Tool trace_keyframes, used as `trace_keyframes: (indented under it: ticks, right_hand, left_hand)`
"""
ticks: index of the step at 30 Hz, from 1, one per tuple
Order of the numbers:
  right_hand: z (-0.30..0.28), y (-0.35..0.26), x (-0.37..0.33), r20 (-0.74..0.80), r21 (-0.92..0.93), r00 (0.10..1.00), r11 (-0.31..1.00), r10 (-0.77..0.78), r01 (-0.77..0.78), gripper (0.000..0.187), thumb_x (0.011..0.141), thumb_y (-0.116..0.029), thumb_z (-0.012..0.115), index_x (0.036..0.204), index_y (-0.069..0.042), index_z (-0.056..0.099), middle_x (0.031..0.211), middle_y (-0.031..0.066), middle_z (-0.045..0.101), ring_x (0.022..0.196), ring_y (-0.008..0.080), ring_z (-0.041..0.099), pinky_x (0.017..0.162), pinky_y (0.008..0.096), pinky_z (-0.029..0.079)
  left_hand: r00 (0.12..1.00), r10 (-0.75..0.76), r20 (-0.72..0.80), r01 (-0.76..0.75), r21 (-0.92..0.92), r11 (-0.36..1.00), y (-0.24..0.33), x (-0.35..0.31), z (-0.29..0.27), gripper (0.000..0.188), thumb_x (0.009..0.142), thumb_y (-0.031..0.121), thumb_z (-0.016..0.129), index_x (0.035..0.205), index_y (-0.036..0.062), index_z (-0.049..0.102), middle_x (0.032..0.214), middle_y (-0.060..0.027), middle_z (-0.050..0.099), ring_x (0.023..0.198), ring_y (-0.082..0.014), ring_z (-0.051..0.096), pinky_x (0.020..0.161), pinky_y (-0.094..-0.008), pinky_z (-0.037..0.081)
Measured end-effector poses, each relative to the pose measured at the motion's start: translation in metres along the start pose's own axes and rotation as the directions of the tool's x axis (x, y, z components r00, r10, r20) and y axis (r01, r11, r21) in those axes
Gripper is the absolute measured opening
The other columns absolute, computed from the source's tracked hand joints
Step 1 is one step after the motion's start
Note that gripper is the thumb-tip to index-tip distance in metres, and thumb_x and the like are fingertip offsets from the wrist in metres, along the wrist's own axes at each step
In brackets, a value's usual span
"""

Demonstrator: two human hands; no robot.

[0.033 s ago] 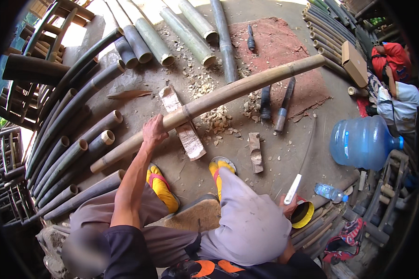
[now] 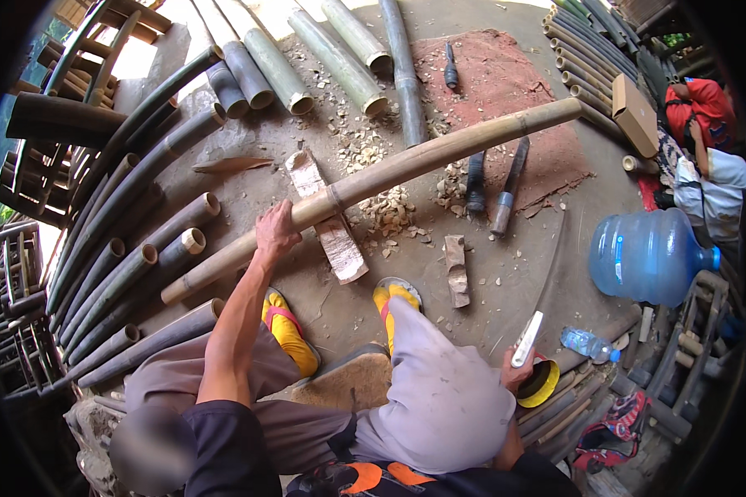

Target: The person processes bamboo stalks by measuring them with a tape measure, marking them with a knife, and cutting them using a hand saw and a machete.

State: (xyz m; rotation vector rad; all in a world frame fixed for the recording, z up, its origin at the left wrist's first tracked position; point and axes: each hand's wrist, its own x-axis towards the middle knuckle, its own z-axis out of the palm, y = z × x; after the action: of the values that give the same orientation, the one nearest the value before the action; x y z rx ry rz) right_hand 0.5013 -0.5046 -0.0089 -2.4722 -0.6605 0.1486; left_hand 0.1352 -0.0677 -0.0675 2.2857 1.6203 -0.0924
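Note:
My left hand (image 2: pixel 278 229) is wrapped round a long pale bamboo pole (image 2: pixel 448 151), which slants from lower left to upper right. The pole passes over a rough wooden block (image 2: pixel 342 253) lying on the ground. Out to the right, by my knee, my right hand (image 2: pixel 517 373) holds the white handle of a curved saw (image 2: pixel 549 277). The saw's long thin blade points away from me, apart from the pole. Beside that hand sits a round yellow-rimmed object (image 2: pixel 540 383) whose kind I cannot make out.
Dark bamboo lengths (image 2: pixel 170 215) crowd the left, and more bamboo tubes (image 2: pixel 331 62) lie at the far side. Wood chips (image 2: pixel 387 211) litter the ground. A notched block (image 2: pixel 456 271), a big blue water jug (image 2: pixel 642 255) and a small bottle (image 2: pixel 588 343) are nearby. Another person (image 2: pixel 704 141) sits far right.
The saw has turned slightly in my right hand, its blade showing broader and shifted a little right. More of the right hand shows. My left hand and the pole have stayed nearly still.

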Motion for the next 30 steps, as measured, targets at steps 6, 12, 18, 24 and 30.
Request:
trace_keyframes:
  ticks: [6, 12, 18, 24, 30]
  right_hand:
    - [-0.024, -0.067, 0.006, -0.094, 0.177, 0.963, 0.947, -0.253, 0.267, 0.028, 0.079, -0.009, 0.067, 0.099, 0.006, 0.054, 0.078, 0.0187, 0.059, 0.067, 0.0320, 0.060, 0.066, 0.0395, 0.049]
    - [-0.016, -0.124, 0.025, 0.049, 0.567, 0.926, 0.774, -0.375, 0.283, 0.040, 0.081, -0.006, 0.064, 0.116, 0.006, 0.046, 0.092, 0.0096, 0.059, 0.083, 0.0181, 0.060, 0.075, 0.0316, 0.050]
    - [0.032, -0.168, 0.002, 0.198, 0.686, 0.807, 0.667, -0.557, 0.292, 0.047, 0.078, -0.002, 0.067, 0.121, 0.009, 0.053, 0.104, 0.0206, 0.066, 0.088, 0.0235, 0.069, 0.080, 0.0334, 0.055]
    - [0.065, -0.190, -0.009, 0.194, 0.659, 0.725, 0.635, -0.661, 0.403, 0.051, 0.076, 0.000, 0.068, 0.123, 0.011, 0.052, 0.110, 0.0241, 0.066, 0.091, 0.0309, 0.071, 0.077, 0.0353, 0.057]
    - [0.066, -0.193, -0.018, 0.209, 0.611, 0.738, 0.675, -0.642, 0.414, 0.051, 0.075, -0.002, 0.069, 0.122, 0.010, 0.053, 0.110, 0.0241, 0.066, 0.091, 0.0323, 0.071, 0.075, 0.0349, 0.057]
  left_hand:
    - [0.989, -0.147, 0.002, 0.147, 0.070, 0.987, 0.002, -0.004, 0.005, 0.066, 0.056, 0.011, 0.079, 0.114, 0.0104, 0.047, 0.116, -0.0111, 0.055, 0.115, -0.0326, 0.051, 0.092, -0.0587, 0.039]
    - [0.962, -0.272, -0.001, 0.267, 0.186, 0.945, 0.017, -0.002, 0.003, 0.059, 0.067, 0.008, 0.070, 0.121, 0.0088, 0.045, 0.125, -0.0119, 0.050, 0.124, -0.0317, 0.044, 0.095, -0.0636, 0.036]
    - [0.973, -0.216, 0.081, 0.190, 0.255, 0.948, 0.017, 0.006, -0.004, 0.073, 0.066, 0.027, 0.077, 0.127, 0.0052, 0.044, 0.128, -0.0121, 0.047, 0.126, -0.0332, 0.041, 0.099, -0.0608, 0.034]
    - [0.962, 0.150, -0.230, -0.239, -0.433, 0.869, 0.060, 0.040, 0.007, 0.053, 0.085, 0.039, 0.057, 0.124, 0.0038, 0.055, 0.114, -0.0176, 0.063, 0.111, -0.0318, 0.055, 0.099, -0.0421, 0.039]
    - [0.987, 0.117, -0.112, -0.139, -0.214, 0.967, 0.089, 0.054, 0.008, 0.050, 0.089, 0.051, 0.047, 0.110, 0.0100, 0.066, 0.102, -0.0107, 0.069, 0.109, -0.0247, 0.058, 0.092, -0.0476, 0.039]
